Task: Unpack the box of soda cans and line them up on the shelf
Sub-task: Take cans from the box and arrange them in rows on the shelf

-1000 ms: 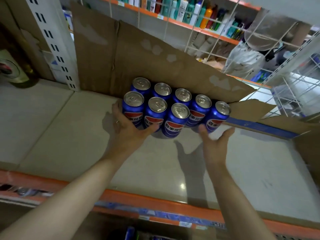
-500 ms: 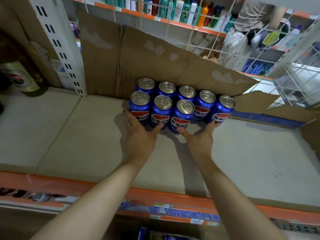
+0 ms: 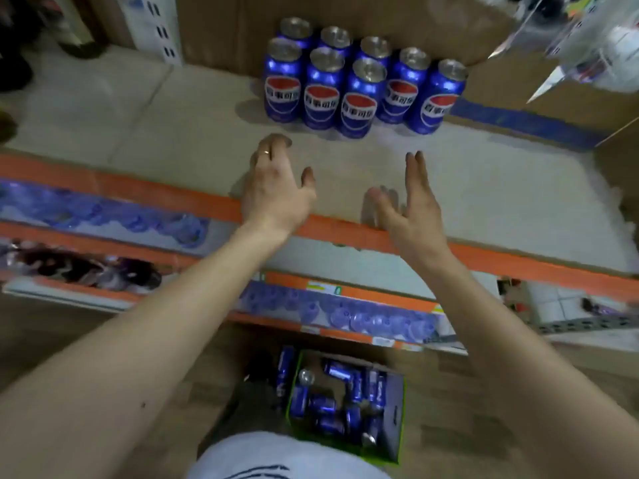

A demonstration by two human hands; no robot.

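Eight cans stood upright on shelf. Left hand, right hand: spread, nothing held. Step judged between loads; further cans to be fetched from box below.

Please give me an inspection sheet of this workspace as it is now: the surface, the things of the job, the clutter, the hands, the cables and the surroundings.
Surface: pale shelf board with an orange front edge, mostly bare in front of the cans.
Job's things: eight blue soda cans upright at the back of the shelf, five in front and three behind; green-edged box on the floor below, with more cans lying loose inside.
Clutter: brown cardboard sheet standing behind the cans.
Hands: left hand and right hand open, empty, above the shelf edge, apart from the cans.
Cables: nothing seen.
Surroundings: a lower shelf with blurred blue goods; white perforated upright.
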